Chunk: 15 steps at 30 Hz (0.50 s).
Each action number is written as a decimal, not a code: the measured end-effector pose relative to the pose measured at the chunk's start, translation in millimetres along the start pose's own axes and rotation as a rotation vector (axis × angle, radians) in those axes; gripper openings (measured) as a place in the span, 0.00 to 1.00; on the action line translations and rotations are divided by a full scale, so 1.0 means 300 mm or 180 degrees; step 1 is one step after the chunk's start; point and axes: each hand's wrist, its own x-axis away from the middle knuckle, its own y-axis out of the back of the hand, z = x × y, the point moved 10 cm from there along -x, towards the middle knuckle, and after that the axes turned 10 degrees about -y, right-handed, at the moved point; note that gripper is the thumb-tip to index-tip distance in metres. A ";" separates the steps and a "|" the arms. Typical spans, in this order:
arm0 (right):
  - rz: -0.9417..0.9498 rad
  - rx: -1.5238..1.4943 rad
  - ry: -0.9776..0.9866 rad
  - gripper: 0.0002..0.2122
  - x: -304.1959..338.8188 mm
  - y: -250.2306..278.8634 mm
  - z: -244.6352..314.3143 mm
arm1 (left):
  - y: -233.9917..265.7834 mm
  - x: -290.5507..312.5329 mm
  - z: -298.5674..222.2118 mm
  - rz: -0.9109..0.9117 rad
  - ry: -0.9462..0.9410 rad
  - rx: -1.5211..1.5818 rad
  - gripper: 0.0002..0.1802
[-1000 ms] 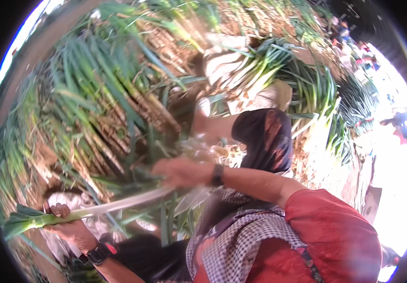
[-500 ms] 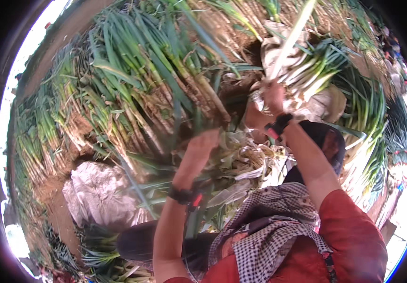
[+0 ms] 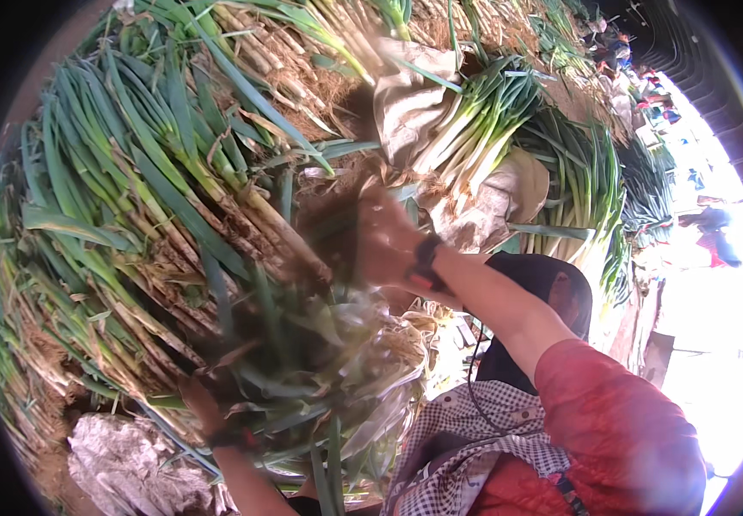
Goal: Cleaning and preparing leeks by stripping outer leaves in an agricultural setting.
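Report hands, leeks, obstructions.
Left hand beside brown-stemmed leeks, grip unclear. Right hand blurred, grip unclear. Paler leeks laid on sacking. Loose leaves heaped between hands.

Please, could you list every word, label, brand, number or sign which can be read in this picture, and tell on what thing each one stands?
None: no text can be read here.
Leeks: no label or tag visible.
Right wristband: no lettering can be made out.
Left wristband: too blurred to tell.
Pale sack at lower left: no writing visible.
Distant coloured things at upper right: too small and blurred.
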 end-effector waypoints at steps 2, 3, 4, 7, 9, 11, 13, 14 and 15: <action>0.0174 0.1849 0.2041 0.13 0.287 -0.263 0.174 | -0.116 0.071 -0.014 0.0075 0.1431 0.2440 0.19; 0.0735 0.1542 0.1476 0.12 0.290 -0.346 0.138 | -0.094 0.060 -0.033 0.0073 0.1417 0.2476 0.19; 0.1271 0.1216 0.0892 0.11 0.298 -0.425 0.089 | -0.098 0.045 -0.062 0.0184 0.1347 0.2694 0.18; 0.1408 0.0599 -0.0327 0.11 0.351 -0.514 -0.078 | -0.071 0.019 -0.238 0.0440 0.1251 0.2790 0.17; 0.1784 0.0232 0.0475 0.11 0.395 -0.557 -0.063 | 0.025 -0.032 -0.380 0.0289 -0.0092 0.2583 0.15; 0.1884 0.0650 0.0268 0.11 0.502 -0.643 -0.038 | 0.174 0.016 -0.515 -0.0167 -0.0096 0.2737 0.13; 0.1967 0.1061 0.0189 0.12 0.586 -0.706 -0.008 | 0.180 0.051 -0.647 0.0992 -0.0777 0.2260 0.12; 0.1987 0.1020 0.0516 0.12 0.609 -0.732 0.030 | 0.148 0.075 -0.666 0.1027 -0.0109 0.3049 0.12; 0.2003 0.0978 0.0845 0.13 0.643 -0.743 0.068 | 0.158 0.097 -0.727 0.1003 -0.0157 0.3030 0.12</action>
